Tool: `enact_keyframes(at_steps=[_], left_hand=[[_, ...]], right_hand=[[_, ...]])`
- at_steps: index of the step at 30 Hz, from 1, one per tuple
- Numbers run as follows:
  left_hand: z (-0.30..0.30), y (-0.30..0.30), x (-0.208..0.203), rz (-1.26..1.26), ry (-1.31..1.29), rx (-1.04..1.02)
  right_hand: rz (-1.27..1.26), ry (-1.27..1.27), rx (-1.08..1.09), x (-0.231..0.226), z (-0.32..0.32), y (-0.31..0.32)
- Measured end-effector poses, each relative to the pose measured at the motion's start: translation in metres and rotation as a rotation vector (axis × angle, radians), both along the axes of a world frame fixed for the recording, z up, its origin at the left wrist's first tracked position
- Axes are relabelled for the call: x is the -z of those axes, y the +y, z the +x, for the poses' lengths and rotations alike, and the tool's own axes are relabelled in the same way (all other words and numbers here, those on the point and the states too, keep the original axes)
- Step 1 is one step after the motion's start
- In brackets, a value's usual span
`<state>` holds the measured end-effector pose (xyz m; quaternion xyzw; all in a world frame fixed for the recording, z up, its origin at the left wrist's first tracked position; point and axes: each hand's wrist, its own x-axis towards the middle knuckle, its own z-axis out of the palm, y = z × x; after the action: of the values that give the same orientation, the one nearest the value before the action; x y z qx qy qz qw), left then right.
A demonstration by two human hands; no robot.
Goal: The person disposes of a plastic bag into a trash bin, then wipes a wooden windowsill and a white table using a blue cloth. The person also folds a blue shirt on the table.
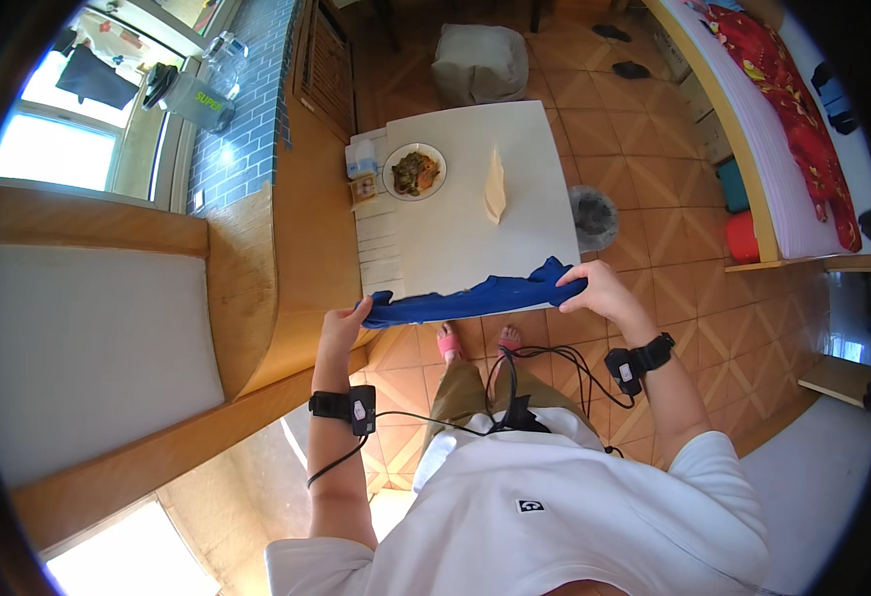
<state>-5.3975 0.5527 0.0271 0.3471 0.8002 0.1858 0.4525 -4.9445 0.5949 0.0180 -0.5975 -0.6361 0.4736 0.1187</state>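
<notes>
A blue cloth (475, 301), perhaps a garment, is stretched sideways between my two hands in front of the near edge of the white table (455, 248). My left hand (341, 326) pinches its left end. At the right end, my right hand (594, 291) grips the cloth between thumb and fingers. The upper edge of the fabric is bunched and uneven; its exact kind cannot be made out. Farther back on the table are a plate of food (396, 189) and an upright, pale, folded paper-like piece (495, 189).
Beside the table's right edge stands a lined waste bin (594, 219). A grey pouf (480, 64) sits beyond the table. To the left is a blue-tiled sill with a bottle (197, 101); a bed (783, 169) is at right. Black cables (554, 353) hang between my wrists.
</notes>
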Motion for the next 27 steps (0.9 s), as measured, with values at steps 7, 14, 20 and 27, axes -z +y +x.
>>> enact_keyframes(at_steps=[7, 14, 20, 27], left_hand=[[-0.055, 0.079, 0.104, -0.052, -0.092, 0.085], [-0.088, 0.147, 0.223, 0.206, 0.14, 0.214], [-0.083, 0.135, 0.393, 0.034, 0.267, 0.319], [-0.062, 0.081, 0.565, -0.203, 0.41, 0.3]], right_hand=[[0.096, -0.176, 0.068, 0.105, -0.059, 0.074], [0.352, -0.149, 0.151, 0.189, -0.095, 0.116], [0.238, -0.376, 0.133, 0.358, -0.119, 0.077], [0.044, -0.235, 0.213, 0.516, -0.12, 0.02]])
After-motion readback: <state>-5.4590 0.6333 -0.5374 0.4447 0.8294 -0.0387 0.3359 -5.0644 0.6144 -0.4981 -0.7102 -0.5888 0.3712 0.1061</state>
